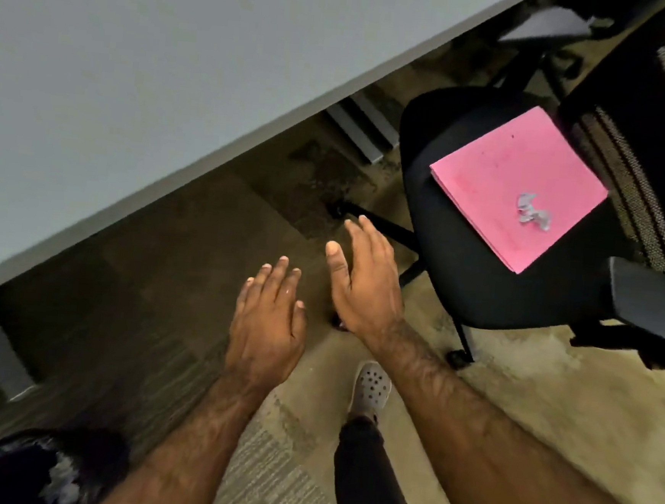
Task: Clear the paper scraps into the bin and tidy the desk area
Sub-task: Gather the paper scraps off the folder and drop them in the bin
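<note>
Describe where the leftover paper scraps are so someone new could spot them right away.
Find the black office chair right of the grey desk. A pink folder lies flat on its seat. The paper scraps are the small crumpled grey-white cluster on the folder, the only pale bits on the pink.

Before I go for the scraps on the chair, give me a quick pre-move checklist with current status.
1. Left hand empty: ok, open, holding nothing.
2. Right hand empty: ok, open.
3. Paper scraps located: ok, small grey bits on the pink folder.
4. Folder stable: ok, lying flat on the chair seat.
5. Bin in sight: not ok, none visible.
6. Desk clear: cannot tell, only part shows.
</note>
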Demonstrator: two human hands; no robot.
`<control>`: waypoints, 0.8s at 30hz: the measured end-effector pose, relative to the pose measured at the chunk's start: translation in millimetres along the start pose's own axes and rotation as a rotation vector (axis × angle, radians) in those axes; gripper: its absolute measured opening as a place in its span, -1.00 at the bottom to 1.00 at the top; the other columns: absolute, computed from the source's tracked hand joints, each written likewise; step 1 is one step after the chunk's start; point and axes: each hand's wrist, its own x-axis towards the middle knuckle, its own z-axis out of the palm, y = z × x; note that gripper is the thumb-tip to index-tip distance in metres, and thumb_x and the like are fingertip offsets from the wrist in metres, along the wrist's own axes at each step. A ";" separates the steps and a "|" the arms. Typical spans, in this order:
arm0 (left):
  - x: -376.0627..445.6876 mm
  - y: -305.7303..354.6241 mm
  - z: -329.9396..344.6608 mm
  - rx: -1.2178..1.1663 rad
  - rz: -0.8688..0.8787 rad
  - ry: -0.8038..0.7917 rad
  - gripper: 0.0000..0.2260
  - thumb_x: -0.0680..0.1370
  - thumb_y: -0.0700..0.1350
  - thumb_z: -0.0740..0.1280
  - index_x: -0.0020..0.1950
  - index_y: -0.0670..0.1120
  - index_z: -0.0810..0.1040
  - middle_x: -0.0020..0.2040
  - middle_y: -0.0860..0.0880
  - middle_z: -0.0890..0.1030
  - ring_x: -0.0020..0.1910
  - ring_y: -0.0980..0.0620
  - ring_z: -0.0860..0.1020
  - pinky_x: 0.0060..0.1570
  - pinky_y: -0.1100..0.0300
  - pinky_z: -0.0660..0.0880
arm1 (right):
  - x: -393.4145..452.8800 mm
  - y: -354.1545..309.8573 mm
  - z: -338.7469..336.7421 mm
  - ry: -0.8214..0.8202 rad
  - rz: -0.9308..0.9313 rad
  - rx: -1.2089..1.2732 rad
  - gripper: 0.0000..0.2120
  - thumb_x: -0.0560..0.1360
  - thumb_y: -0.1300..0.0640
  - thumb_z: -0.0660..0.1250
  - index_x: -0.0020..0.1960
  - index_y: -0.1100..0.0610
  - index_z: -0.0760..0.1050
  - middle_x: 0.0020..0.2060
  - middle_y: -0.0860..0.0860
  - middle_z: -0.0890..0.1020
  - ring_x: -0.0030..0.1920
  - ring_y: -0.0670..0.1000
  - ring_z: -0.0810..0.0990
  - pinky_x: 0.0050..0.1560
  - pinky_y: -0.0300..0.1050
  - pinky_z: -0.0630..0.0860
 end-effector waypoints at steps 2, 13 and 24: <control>32.5 29.6 9.0 0.006 0.061 -0.008 -0.52 0.56 0.00 0.04 0.44 -0.12 0.36 0.50 -0.12 0.30 0.49 -0.10 0.23 0.47 -0.09 0.16 | 28.6 31.2 -25.4 0.105 0.052 -0.005 -0.36 0.56 -0.24 -0.03 0.44 0.17 0.33 0.46 0.14 0.33 0.46 0.10 0.27 0.45 0.08 0.24; 215.7 193.5 91.8 0.035 0.411 -0.106 -0.53 0.57 -0.08 0.17 0.47 -0.15 0.31 0.50 -0.18 0.29 0.47 -0.17 0.27 0.45 -0.07 0.15 | 123.6 198.7 -100.2 0.547 0.673 -0.036 -0.45 0.57 -0.08 0.18 0.49 0.13 0.22 0.53 0.14 0.17 0.51 0.15 0.09 0.48 0.13 0.14; 312.9 273.9 166.7 0.126 0.783 -0.507 -0.54 0.60 -0.11 0.26 0.49 0.02 0.30 0.58 -0.09 0.07 0.54 -0.15 0.06 0.47 0.03 0.04 | 138.4 268.7 -103.6 0.422 0.711 -0.119 -0.45 0.50 0.11 0.28 0.47 0.09 0.27 0.52 0.13 0.22 0.52 0.17 0.09 0.48 0.14 0.13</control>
